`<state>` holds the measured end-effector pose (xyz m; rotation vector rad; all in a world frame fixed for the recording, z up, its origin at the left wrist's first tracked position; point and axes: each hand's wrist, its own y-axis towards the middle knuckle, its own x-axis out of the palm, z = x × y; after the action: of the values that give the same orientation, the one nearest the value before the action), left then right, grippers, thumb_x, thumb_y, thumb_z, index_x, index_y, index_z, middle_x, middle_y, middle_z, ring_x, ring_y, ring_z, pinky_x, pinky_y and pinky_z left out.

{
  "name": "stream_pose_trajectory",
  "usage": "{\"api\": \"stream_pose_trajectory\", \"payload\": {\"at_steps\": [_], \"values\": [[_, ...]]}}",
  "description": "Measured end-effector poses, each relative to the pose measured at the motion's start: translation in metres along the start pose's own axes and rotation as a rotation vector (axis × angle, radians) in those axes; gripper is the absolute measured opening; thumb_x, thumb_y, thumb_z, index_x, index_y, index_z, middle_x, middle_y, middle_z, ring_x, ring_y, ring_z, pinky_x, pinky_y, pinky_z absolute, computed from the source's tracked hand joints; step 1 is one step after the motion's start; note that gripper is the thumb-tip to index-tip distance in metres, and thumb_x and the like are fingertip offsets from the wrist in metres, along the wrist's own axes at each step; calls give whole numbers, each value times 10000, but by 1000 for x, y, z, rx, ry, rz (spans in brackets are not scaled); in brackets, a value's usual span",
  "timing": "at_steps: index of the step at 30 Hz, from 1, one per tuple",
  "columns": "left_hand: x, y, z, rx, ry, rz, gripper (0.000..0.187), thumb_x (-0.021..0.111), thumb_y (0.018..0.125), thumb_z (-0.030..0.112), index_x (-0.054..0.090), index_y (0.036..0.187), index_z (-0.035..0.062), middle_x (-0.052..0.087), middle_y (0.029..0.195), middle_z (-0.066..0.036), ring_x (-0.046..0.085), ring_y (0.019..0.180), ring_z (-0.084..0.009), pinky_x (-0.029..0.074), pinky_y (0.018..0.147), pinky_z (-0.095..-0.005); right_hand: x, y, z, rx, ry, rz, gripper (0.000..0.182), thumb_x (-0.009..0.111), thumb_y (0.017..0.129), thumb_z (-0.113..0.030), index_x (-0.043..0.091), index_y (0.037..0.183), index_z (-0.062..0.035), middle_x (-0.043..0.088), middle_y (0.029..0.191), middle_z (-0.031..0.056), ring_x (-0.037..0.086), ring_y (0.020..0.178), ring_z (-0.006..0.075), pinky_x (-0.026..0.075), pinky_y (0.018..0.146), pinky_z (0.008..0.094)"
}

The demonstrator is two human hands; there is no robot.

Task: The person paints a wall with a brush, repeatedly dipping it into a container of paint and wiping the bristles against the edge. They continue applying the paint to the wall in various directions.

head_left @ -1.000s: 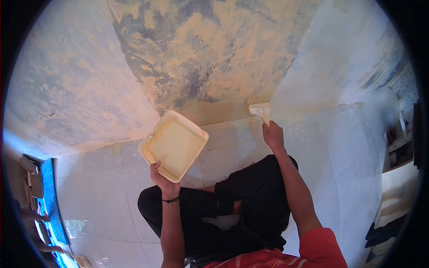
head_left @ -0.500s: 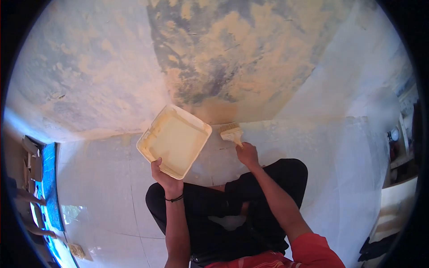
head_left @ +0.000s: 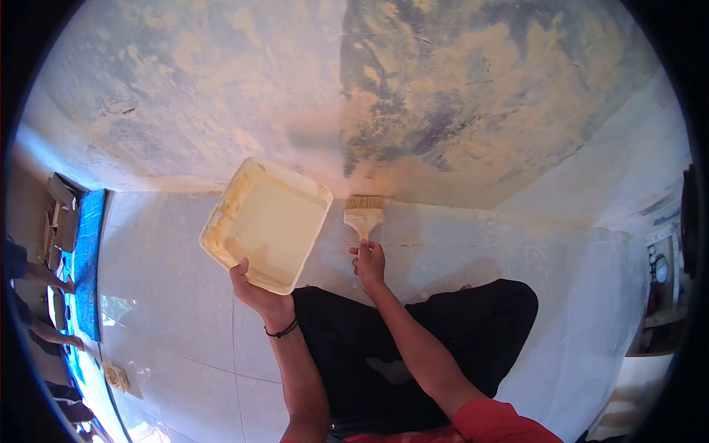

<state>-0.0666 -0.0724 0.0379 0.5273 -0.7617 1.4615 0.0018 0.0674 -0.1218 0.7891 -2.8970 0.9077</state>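
My left hand point(head_left: 262, 295) grips the near corner of a square tray point(head_left: 275, 225) that holds pale yellow liquid, with yellow smears on its inner walls. In my right hand point(head_left: 371, 266) is the handle of a wide paintbrush point(head_left: 363, 215), its bristles pointing away from me at the foot of the wall. The wall point(head_left: 443, 96) is patchy, with yellowish and grey areas; its right part looks darker than its left. The brush is just right of the tray, apart from it.
Pale tiled floor point(head_left: 170, 295) spreads around my crossed legs. At the left lie a blue sheet point(head_left: 90, 266), cardboard boxes point(head_left: 63, 221) and a yellowish block point(head_left: 116, 377), near another person's arms point(head_left: 52, 277). Shelving with objects point(head_left: 661, 273) stands at the right.
The view has shifted left. My right hand has brought the brush closer to the wall's foot and turned its bristles toward it. The tray, still held in my left hand, has shifted left in view.
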Motion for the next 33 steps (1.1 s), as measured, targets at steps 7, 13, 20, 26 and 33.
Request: {"api": "stream_pose_trajectory", "payload": {"at_steps": [7, 13, 20, 26, 33], "values": [[-4, 6, -2, -44, -63, 32, 506, 476, 775, 226, 393, 1230, 19, 504, 1130, -117, 531, 1035, -250, 460, 844, -365, 10, 16, -3, 217, 259, -134, 227, 453, 925, -280, 431, 985, -63, 512, 799, 64, 408, 456, 93, 304, 346, 215], [-5, 7, -3, -21, -51, 42, 495, 471, 779, 228, 401, 1222, 18, 506, 1130, -117, 531, 1037, -250, 456, 842, -364, 2, 23, -15, 473, 570, -280, 196, 426, 937, -284, 451, 984, -95, 447, 716, 19, 341, 434, 59, 243, 327, 184], [0, 5, -4, -18, -42, 25, 480, 470, 785, 215, 415, 1217, 15, 522, 1132, -109, 531, 1044, -249, 449, 863, -359, 1, 13, -53, 429, 520, -353, 193, 420, 942, -288, 430, 994, -102, 410, 645, -11, 295, 420, 52, 224, 326, 182], [-3, 5, -8, -24, -21, 46, 471, 455, 791, 205, 415, 1218, 12, 521, 1138, -110, 532, 1040, -246, 444, 865, -354, 6, -19, -99, 348, 427, -334, 177, 422, 938, -264, 444, 976, -92, 408, 639, -17, 283, 409, 45, 207, 314, 180], [-9, 7, -13, 1, -20, 36, 469, 440, 793, 199, 410, 1220, 9, 522, 1136, -111, 531, 1043, -241, 439, 873, -350, 6, -66, -164, 223, 380, -439, 189, 423, 932, -256, 427, 988, -76, 406, 643, -13, 284, 419, 44, 204, 326, 193]]}}
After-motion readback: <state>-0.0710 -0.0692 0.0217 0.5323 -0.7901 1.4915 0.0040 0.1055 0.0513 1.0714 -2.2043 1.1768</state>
